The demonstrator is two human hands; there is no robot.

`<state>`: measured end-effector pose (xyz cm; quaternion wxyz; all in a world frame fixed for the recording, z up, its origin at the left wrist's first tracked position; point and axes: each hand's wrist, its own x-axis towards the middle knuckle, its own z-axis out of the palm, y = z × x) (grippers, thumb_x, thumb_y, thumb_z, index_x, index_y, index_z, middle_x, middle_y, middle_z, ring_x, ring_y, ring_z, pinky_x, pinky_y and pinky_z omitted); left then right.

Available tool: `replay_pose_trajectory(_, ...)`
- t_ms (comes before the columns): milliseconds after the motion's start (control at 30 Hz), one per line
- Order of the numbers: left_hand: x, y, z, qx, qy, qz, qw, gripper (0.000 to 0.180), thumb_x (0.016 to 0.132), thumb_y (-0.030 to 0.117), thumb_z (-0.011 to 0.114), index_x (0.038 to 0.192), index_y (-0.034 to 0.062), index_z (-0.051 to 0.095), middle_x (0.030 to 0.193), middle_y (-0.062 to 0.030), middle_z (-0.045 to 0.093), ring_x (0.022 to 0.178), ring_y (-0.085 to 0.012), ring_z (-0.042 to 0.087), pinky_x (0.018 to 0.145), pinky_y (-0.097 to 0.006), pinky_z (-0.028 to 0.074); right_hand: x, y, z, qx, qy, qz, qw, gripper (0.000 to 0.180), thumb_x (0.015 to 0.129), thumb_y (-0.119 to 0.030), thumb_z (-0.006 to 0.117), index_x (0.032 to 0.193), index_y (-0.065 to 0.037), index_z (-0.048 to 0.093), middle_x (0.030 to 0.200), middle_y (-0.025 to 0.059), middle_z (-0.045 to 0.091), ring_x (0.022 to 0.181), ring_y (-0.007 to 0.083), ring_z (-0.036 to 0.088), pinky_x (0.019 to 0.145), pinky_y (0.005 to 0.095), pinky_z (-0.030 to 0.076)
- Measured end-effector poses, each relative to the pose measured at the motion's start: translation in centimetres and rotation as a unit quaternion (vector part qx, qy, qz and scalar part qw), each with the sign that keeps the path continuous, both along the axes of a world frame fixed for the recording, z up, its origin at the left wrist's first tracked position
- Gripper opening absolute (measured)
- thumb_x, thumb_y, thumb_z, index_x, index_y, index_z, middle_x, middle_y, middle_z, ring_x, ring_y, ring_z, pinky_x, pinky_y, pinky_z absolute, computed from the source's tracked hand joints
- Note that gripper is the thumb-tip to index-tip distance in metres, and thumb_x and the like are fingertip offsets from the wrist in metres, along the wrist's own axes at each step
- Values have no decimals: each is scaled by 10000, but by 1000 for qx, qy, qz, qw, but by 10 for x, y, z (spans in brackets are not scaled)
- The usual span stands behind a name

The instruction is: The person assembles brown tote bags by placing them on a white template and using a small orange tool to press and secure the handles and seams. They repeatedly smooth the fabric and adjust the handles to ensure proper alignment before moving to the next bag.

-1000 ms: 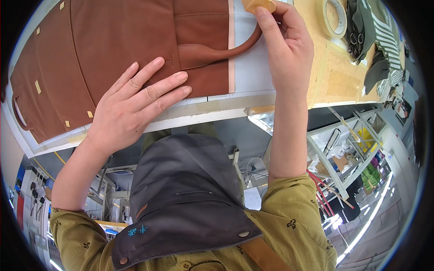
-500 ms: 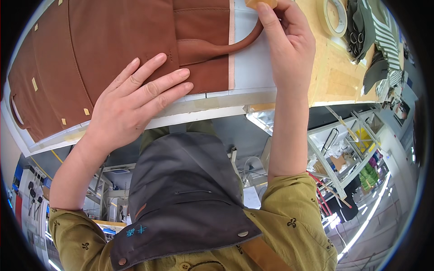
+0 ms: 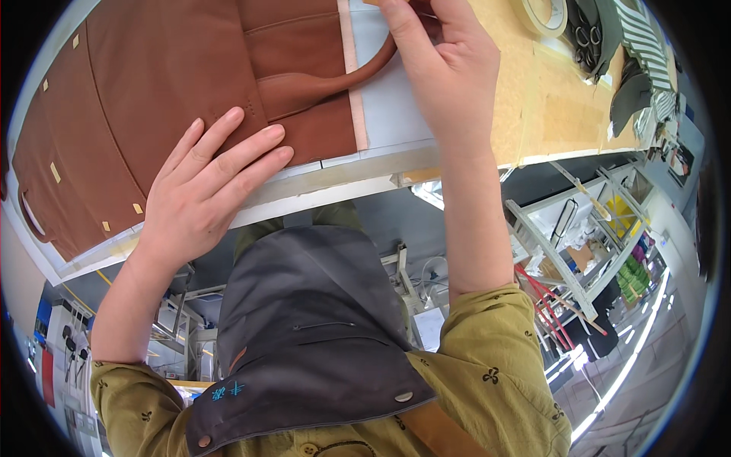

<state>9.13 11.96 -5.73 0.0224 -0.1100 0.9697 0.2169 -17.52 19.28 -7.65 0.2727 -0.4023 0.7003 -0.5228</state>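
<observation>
A brown leather bag piece [image 3: 179, 68] with stitched seams lies flat on the table. My left hand [image 3: 199, 186] rests on its near edge, fingers stretched and spread. From the leather a rolled brown handle [image 3: 335, 85] curves right across a pale sheet [image 3: 388, 107], its far end passing behind my right thumb. At the top edge my right hand [image 3: 457, 72] is closed, thumb against fingers, on a small tan piece [image 3: 373, 1] mostly cut off by the frame. Whether those fingers also grip the handle is hidden.
A tape roll [image 3: 542, 15] lies on the tan tabletop [image 3: 560, 114] at the far right. Beside it are scissors [image 3: 585, 42] and dark and striped fabric pieces [image 3: 643, 46]. Small tape bits [image 3: 55, 172] dot the leather. A metal rack [image 3: 560, 259] stands below the table's right side.
The whole table scene has shifted left in view, both hands with it. Less of the tan piece shows at the top edge. My left hand keeps its place on the leather.
</observation>
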Motion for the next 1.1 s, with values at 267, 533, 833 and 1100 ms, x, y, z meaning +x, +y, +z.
replay_pose_trajectory(267, 0, 1, 4, -76, 6, -10, 997, 482, 896, 263, 635, 1378, 274, 629, 1443, 98, 580, 1368, -209, 509, 1202, -459, 290, 2, 1, -2, -11, 76, -21, 997, 126, 950, -63, 682, 1060, -2, 693, 835, 76, 682, 746, 109, 637, 683, 240, 503)
replay_pose_trajectory(533, -34, -3, 7, -61, -11, -70, 996, 581, 952, 572, 472, 1432, 266, 587, 1473, 65, 552, 1425, -213, 438, 1237, -501, 192, 5, 1, -2, 5, 71, -34, 997, 124, 947, -64, 687, 1054, -2, 695, 824, 75, 681, 726, 109, 629, 673, 246, 502)
replay_pose_trajectory(833, -36, -4, 1, -49, -20, -66, 996, 531, 920, 398, 589, 1441, 299, 572, 1502, 99, 526, 1440, -195, 421, 1234, -526, 201, 2, 0, -10, -40, 32, -22, 998, 144, 964, -54, 669, 1086, 19, 691, 891, 67, 708, 789, 97, 657, 710, 230, 514)
replay_pose_trajectory(1100, -38, -2, -1, -37, -7, -47, 998, 551, 878, 279, 660, 1423, 307, 585, 1483, 104, 548, 1432, -190, 433, 1232, -524, 206, 4, 1, -11, -41, 8, -27, 999, 148, 971, -47, 661, 1095, 29, 682, 913, 52, 710, 809, 89, 656, 722, 220, 515)
